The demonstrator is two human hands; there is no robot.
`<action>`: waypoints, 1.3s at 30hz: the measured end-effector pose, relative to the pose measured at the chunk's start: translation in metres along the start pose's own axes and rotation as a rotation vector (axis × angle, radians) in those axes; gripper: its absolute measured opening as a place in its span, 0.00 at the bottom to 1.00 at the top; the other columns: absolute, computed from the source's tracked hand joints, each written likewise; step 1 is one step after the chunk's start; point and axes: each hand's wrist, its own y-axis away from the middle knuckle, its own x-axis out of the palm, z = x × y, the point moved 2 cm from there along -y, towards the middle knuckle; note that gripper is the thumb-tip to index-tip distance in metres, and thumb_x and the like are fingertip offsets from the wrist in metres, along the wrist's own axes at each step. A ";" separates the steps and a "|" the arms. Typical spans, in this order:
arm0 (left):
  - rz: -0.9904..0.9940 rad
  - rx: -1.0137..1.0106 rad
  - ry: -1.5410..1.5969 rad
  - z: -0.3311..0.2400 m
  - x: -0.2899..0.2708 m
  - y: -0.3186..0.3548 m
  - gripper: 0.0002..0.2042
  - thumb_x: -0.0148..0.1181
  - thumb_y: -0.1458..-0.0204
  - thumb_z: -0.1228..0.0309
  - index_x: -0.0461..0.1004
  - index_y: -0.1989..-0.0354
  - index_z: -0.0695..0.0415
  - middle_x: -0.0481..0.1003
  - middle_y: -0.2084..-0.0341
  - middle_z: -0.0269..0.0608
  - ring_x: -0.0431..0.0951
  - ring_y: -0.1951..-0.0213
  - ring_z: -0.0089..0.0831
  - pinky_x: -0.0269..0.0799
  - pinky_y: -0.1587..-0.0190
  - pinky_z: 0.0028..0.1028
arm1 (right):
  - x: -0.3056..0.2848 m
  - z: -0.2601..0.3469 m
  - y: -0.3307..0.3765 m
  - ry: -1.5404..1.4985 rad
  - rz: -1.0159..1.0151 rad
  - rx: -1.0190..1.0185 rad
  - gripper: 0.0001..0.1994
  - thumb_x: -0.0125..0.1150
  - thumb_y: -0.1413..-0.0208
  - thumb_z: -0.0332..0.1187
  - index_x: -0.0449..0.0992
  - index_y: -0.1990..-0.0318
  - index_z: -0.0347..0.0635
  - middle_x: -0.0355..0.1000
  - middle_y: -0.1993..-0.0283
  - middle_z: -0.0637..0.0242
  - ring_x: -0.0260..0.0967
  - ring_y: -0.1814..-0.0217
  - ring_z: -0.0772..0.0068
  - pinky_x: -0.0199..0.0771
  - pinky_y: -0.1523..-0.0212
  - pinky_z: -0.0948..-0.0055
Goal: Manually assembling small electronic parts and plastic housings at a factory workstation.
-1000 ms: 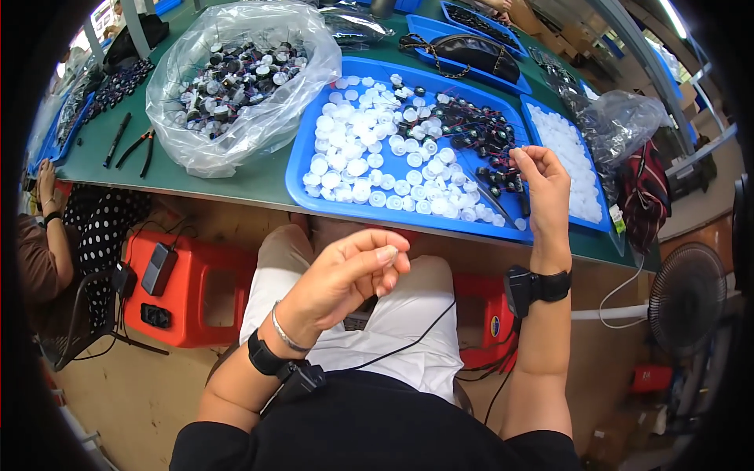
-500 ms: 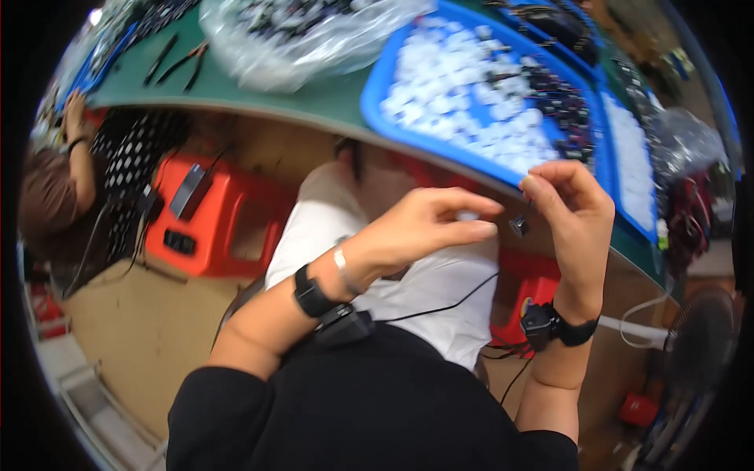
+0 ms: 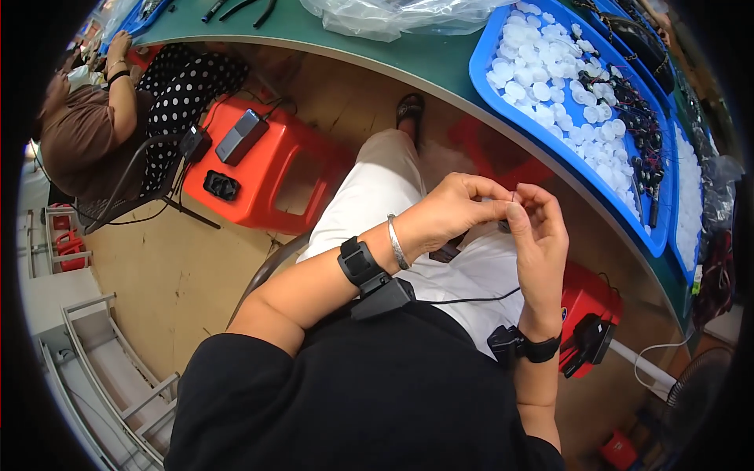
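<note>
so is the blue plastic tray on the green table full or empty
Full, or nearly so. The blue plastic tray on the green table is crowded with small white round caps, with dark wired parts along its far side.

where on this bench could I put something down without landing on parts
Bare green table shows in a strip between the clear plastic bag and the blue tray, and along the near edge. The tray itself is packed with white caps and dark parts. Both hands meet over the lap.
</note>
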 end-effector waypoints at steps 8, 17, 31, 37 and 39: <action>-0.023 -0.057 0.088 0.011 -0.009 -0.001 0.07 0.60 0.45 0.70 0.77 0.63 0.61 0.72 0.77 0.28 0.66 0.77 0.13 0.58 0.75 0.14 | -0.007 -0.039 -0.001 -0.568 0.076 0.431 0.11 0.62 0.44 0.27 0.70 0.55 0.37 0.74 0.62 0.65 0.73 0.61 0.77 0.77 0.62 0.76; -0.100 -0.083 0.031 0.025 -0.013 -0.007 0.08 0.62 0.45 0.69 0.78 0.61 0.60 0.77 0.69 0.31 0.73 0.69 0.16 0.65 0.69 0.15 | -0.014 -0.046 0.002 -0.528 0.071 0.495 0.08 0.60 0.41 0.32 0.75 0.61 0.35 0.74 0.64 0.67 0.72 0.62 0.79 0.73 0.62 0.78; -0.216 0.023 0.076 0.029 -0.020 -0.016 0.08 0.60 0.44 0.70 0.77 0.63 0.62 0.72 0.78 0.28 0.66 0.77 0.14 0.59 0.75 0.15 | -0.010 -0.051 0.002 -0.590 0.168 0.485 0.09 0.50 0.36 0.33 0.70 0.60 0.36 0.72 0.63 0.64 0.68 0.65 0.78 0.68 0.64 0.80; -0.179 -0.030 0.435 0.027 -0.032 -0.021 0.10 0.56 0.43 0.72 0.73 0.56 0.65 0.70 0.71 0.30 0.65 0.72 0.16 0.60 0.71 0.16 | -0.019 -0.066 0.005 -0.412 0.090 0.407 0.09 0.48 0.35 0.33 0.67 0.59 0.35 0.70 0.66 0.66 0.65 0.68 0.80 0.66 0.67 0.81; -0.138 -0.120 0.547 0.030 -0.030 -0.020 0.13 0.54 0.42 0.73 0.70 0.51 0.67 0.71 0.68 0.33 0.66 0.70 0.17 0.63 0.69 0.17 | -0.018 -0.064 0.006 -0.330 0.045 0.374 0.08 0.49 0.36 0.32 0.68 0.60 0.34 0.70 0.67 0.68 0.65 0.69 0.82 0.66 0.67 0.81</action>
